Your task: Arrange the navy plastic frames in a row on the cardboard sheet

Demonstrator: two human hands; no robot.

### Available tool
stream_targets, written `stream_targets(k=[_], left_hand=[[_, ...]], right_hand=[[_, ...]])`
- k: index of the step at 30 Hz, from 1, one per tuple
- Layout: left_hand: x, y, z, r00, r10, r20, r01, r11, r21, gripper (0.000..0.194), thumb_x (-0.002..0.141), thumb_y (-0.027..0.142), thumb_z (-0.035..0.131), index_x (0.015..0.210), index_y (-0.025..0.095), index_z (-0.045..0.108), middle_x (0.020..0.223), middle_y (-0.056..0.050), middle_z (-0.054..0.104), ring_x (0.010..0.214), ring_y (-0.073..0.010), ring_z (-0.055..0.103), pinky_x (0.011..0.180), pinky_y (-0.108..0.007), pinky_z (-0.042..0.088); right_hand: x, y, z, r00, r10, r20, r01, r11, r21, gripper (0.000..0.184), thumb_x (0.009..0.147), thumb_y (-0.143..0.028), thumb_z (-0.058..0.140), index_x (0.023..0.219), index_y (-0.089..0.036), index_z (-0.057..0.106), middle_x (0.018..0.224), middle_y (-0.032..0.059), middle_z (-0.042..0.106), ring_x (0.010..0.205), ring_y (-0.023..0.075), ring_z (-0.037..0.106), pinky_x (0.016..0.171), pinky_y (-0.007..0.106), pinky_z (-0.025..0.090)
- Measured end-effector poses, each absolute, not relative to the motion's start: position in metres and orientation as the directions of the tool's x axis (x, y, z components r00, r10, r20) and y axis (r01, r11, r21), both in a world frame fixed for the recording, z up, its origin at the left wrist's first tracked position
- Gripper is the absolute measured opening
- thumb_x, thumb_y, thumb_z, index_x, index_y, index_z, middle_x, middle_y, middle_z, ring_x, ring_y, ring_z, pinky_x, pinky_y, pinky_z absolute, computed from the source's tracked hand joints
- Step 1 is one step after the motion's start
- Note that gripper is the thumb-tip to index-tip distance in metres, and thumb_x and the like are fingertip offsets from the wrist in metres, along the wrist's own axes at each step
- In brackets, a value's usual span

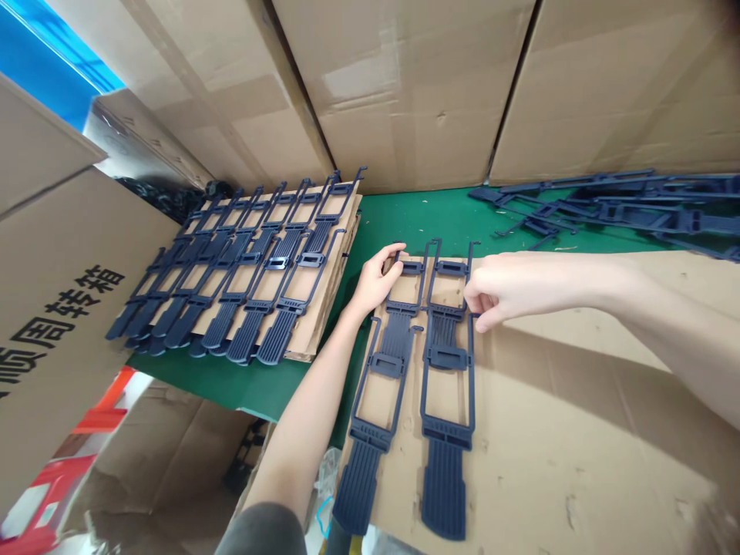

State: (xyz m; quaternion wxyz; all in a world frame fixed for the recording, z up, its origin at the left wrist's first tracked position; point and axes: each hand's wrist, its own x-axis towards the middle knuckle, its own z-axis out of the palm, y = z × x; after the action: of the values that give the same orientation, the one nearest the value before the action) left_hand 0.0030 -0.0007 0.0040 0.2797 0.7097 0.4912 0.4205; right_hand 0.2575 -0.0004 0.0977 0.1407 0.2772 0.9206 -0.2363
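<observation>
2 dark plastic frames lie side by side at the near-left end of the cardboard sheet (578, 432). Left hand (375, 281) pinches the top corner of the left frame (381, 362), fingers narrow. Right hand (500, 289), fingers curled, grips the upper right rail of the right frame (446, 370).

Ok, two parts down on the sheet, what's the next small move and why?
Probably nudge the right part snug against the left part with the right hand: the left part tilts, and the left hand already steadies its top on the cardboard sheet.
</observation>
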Motion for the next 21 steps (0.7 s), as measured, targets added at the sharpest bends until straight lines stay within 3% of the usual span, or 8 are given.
stream_targets(k=[4,14,21], left_hand=[[0.003,-0.001,0.004,0.165,0.934,0.318,0.457,-0.358,0.814,0.035,0.087,0.024,0.051,0.12,0.017,0.06,0.12,-0.009,0.067,0.113,-0.0215,0.061,0.102,-0.035,0.044],[0.002,0.0,0.004,0.17,0.932,0.32,0.452,-0.362,0.815,0.034,0.088,0.026,0.052,0.12,0.018,0.061,0.12,-0.009,0.067,0.114,-0.0214,0.061,0.102,-0.035,0.043],[0.003,0.0,0.004,0.169,0.931,0.323,0.456,-0.364,0.812,0.035,0.087,0.026,0.052,0.12,0.017,0.061,0.122,-0.01,0.066,0.115,-0.0219,0.06,0.104,-0.035,0.042]], right_hand=[[0.252,-0.004,0.095,-0.812,0.402,-0.422,0.558,0.747,-0.361,0.023,0.079,-0.035,0.061,0.066,-0.017,0.063,0.06,0.0028,0.063,0.053,0.0154,0.054,0.05,0.026,0.028],[0.244,-0.019,0.097,-0.782,0.251,-0.571,0.588,0.601,-0.542,0.031,0.086,-0.028,0.048,0.059,-0.016,0.057,0.052,0.0034,0.062,0.045,0.0144,0.058,0.052,0.025,0.043],[0.242,-0.024,0.094,-0.738,0.196,-0.646,0.622,0.569,-0.538,0.026,0.084,-0.027,0.048,0.062,-0.016,0.056,0.053,0.0021,0.062,0.042,0.0128,0.055,0.047,0.024,0.043]])
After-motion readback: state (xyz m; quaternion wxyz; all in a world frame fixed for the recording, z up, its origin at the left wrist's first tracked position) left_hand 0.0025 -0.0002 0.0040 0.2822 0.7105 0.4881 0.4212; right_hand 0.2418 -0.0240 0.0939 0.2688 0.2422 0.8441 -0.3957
